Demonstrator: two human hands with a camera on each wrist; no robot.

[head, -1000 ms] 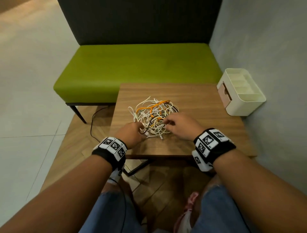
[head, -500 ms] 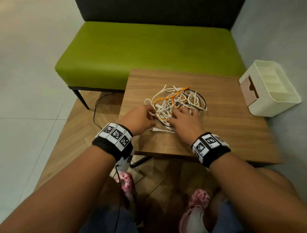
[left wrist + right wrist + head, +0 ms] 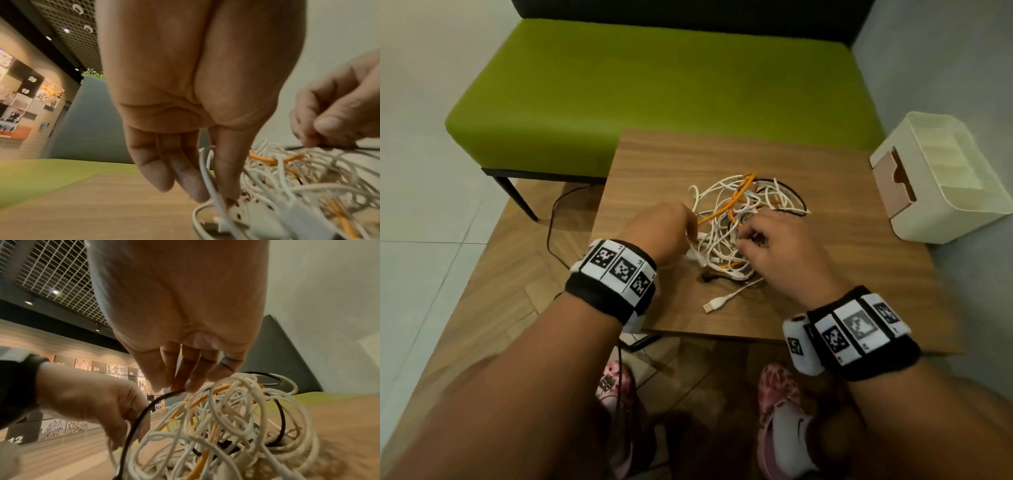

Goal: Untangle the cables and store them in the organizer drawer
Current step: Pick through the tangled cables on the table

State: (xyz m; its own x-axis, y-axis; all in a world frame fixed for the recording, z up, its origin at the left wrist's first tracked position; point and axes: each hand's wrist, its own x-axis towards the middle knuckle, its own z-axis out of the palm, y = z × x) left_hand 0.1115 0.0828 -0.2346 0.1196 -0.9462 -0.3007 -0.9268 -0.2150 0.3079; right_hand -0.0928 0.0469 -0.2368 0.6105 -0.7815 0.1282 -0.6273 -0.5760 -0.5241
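Note:
A tangle of white, orange and black cables (image 3: 743,222) lies on the wooden table (image 3: 842,274). My left hand (image 3: 671,229) is at the tangle's left side and pinches a white cable (image 3: 207,177) between thumb and fingers. At the tangle's near right side, my right hand (image 3: 767,243) pinches a black cable (image 3: 152,404) with its fingertips. A loose white USB plug (image 3: 714,304) trails toward the near edge. The cream organizer (image 3: 948,178) with its tan drawer front (image 3: 893,181) stands at the table's right edge.
A green bench (image 3: 654,89) with a dark backrest stands behind the table. A grey wall (image 3: 962,68) runs along the right. A thin black cord (image 3: 554,219) lies on the floor to the left. My feet in pink shoes (image 3: 780,397) are below the table's near edge.
My head has dropped closer, so the view looks more steeply down. Both hands have dug into the tangle; the right now pinches a black cable, and the USB plug lies nearer the front edge.

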